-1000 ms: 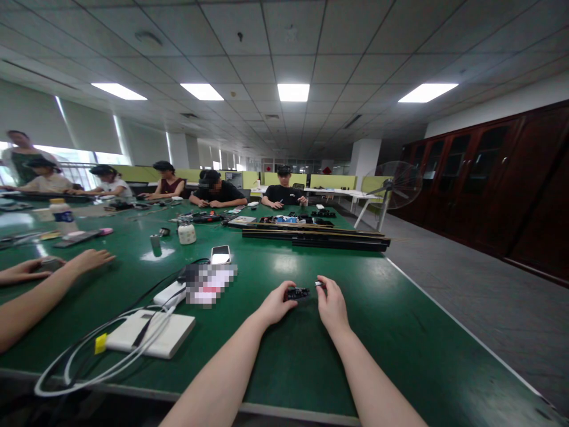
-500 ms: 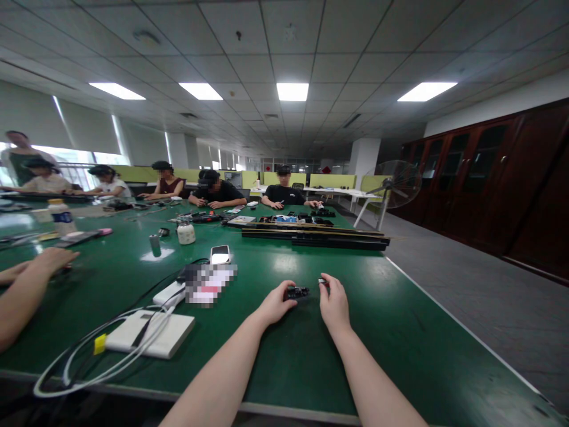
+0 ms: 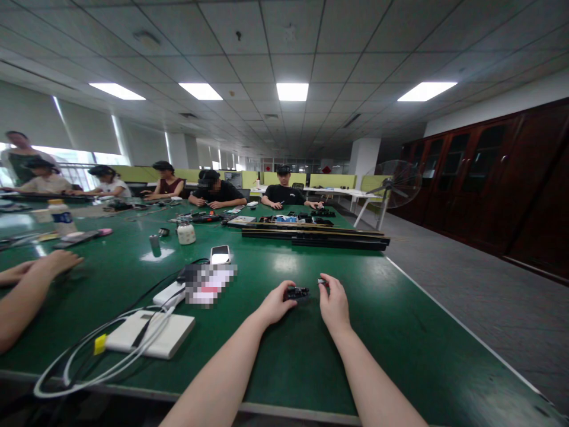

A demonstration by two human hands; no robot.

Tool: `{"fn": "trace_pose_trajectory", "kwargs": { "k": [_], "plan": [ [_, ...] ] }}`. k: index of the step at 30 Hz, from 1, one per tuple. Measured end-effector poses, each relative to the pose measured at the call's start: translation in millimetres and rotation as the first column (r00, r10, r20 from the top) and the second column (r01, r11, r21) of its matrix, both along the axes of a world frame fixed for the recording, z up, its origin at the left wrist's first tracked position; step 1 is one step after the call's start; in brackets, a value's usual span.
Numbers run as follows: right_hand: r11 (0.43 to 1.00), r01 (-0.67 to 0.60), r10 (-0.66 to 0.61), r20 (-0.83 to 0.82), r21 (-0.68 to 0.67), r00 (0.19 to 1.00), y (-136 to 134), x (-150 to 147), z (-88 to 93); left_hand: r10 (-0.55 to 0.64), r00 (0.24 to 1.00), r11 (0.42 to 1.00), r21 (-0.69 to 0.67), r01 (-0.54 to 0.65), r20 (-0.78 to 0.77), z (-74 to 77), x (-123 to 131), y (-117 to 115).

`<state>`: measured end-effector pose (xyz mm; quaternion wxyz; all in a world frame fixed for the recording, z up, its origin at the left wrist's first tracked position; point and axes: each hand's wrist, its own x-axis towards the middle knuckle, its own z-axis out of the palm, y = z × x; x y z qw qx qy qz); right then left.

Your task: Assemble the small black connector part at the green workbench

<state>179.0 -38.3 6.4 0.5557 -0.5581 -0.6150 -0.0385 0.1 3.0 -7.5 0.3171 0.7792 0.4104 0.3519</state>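
Note:
My left hand [image 3: 280,301] is closed around one end of a small black part with bumps along its top [image 3: 297,292], low over the green table [image 3: 293,356]. What kind of part it is, I cannot make out. To the right of it, my right hand [image 3: 333,301] pinches a small light-coloured piece [image 3: 321,281] between thumb and fingertips. A short gap separates that piece from the black part. Some of the left fingers are hidden behind the black part.
Left of my arms lie a white box [image 3: 178,341] with looped white cables, a power strip [image 3: 168,295] and a phone [image 3: 220,255]. Long black rails [image 3: 340,242] lie across the table ahead. A co-worker's hands [image 3: 56,262] rest at the left; several people sit farther back.
My hands and the pieces they hold stay nearly still. At the left, the co-worker's hand has shifted slightly to the right.

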Motion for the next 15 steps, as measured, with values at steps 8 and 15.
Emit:
{"fn": "trace_pose_trajectory", "kwargs": {
  "k": [8, 15],
  "plan": [
    [0.999, -0.021, 0.022, 0.013, -0.028, 1.000, 0.8, -0.2, -0.1, 0.012, 1.000, 1.000, -0.002, -0.012, -0.004, 1.5, 0.8, -0.9],
    [0.999, -0.022, 0.023, 0.016, -0.038, 1.000, -0.4, -1.7, -0.1, 0.005, 1.000, 1.000, 0.001, -0.005, 0.011, -3.1, 0.5, 2.9]
  ]
}}
